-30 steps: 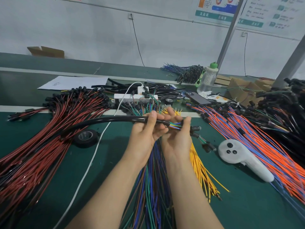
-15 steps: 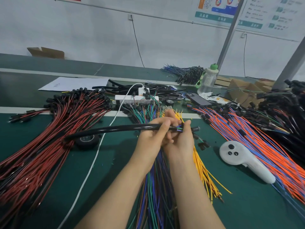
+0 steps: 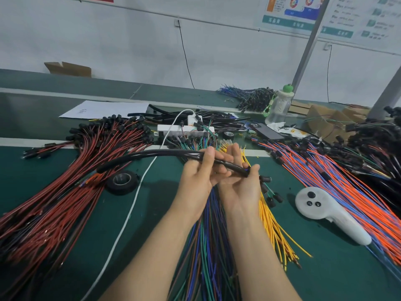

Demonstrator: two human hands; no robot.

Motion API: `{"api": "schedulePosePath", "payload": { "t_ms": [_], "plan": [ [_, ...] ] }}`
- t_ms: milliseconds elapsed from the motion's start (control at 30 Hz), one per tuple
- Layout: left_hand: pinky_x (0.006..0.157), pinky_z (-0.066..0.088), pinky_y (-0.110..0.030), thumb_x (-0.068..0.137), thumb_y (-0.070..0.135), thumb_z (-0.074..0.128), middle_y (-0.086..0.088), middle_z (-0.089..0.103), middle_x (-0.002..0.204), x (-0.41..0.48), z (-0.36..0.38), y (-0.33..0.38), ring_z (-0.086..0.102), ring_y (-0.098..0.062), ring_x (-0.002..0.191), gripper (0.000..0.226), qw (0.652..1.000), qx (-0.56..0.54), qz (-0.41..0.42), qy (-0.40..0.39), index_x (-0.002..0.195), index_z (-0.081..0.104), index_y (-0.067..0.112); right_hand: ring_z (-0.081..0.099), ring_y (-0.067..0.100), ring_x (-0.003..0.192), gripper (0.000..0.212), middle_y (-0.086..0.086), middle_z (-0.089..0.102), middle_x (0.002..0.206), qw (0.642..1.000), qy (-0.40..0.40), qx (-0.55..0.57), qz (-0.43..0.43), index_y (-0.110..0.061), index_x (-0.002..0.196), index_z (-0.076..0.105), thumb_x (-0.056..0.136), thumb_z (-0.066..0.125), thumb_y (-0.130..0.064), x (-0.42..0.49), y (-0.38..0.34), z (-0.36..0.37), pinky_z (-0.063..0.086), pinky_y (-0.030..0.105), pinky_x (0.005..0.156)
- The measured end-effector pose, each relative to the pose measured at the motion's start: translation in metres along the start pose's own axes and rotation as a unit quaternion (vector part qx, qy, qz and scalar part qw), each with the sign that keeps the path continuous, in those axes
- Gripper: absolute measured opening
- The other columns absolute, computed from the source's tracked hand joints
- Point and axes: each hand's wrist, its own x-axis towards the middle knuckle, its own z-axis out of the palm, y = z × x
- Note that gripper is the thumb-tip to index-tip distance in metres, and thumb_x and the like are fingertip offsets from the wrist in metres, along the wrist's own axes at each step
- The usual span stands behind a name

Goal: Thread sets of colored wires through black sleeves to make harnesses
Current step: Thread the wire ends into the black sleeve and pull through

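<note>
The green desk [image 3: 336, 268] is carrying red wires [image 3: 65, 192], orange-blue wires [image 3: 347, 192], yellow wires [image 3: 275, 231], a tape roll [image 3: 122, 181] and a white controller [image 3: 325, 213].

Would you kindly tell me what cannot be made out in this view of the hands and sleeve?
Head view:
Threaded wires: mostly hidden inside the black sleeve and behind the right hand.
Red wires: cut off by the left edge.
Wall posters: print too small and blurred to read.

Glossy black sleeve [image 3: 152, 153] above a dark green table [image 3: 325, 270]; red-and-black wires [image 3: 65, 192] at nine o'clock, orange-and-blue wires [image 3: 347, 187] at three, yellow wires [image 3: 273, 232] at five.
</note>
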Motion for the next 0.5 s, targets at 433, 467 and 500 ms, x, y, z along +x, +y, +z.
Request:
{"api": "schedulePosePath", "payload": {
  "t_ms": [433, 467, 500],
  "plan": [
    [0.059, 0.052, -0.021, 0.094, 0.038, 0.049, 0.001, 0.072, 0.076, 0.012, 0.0, 0.098, 0.062, -0.007, 0.06, 0.032, 0.838, 0.527, -0.095, -0.104, 0.082, 0.063, 0.012, 0.067, 0.021, 0.054, 0.042, 0.008, 0.059, 0.055, 0.991, -0.057, 0.106, -0.054, -0.008, 0.075, 0.044, 0.103, 0.033, -0.036, 0.0, -0.052, 0.055, 0.057, 0.036, 0.066],
    [0.073, 0.051, -0.023, 0.092, 0.041, 0.051, 0.008, 0.071, 0.083, 0.016, 0.009, 0.108, 0.063, -0.006, 0.075, 0.027, 0.813, 0.575, 0.018, -0.089, 0.085, 0.063, 0.018, 0.066, 0.02, 0.051, 0.041, 0.008, 0.057, 0.053, 0.991, -0.067, 0.104, -0.055, -0.007, 0.076, 0.045, 0.104, 0.033, -0.035, 0.0, -0.06, 0.07, 0.059, 0.034, 0.06],
    [0.086, 0.046, -0.026, 0.089, 0.044, 0.052, 0.012, 0.067, 0.097, 0.021, 0.023, 0.116, 0.06, -0.006, 0.093, 0.024, 0.767, 0.625, 0.115, -0.087, 0.093, 0.062, 0.023, 0.065, 0.021, 0.049, 0.04, 0.008, 0.056, 0.051, 0.992, -0.076, 0.09, -0.054, -0.007, 0.077, 0.045, 0.104, 0.033, -0.034, 0.0, -0.068, 0.084, 0.059, 0.034, 0.056]
  ]
}}
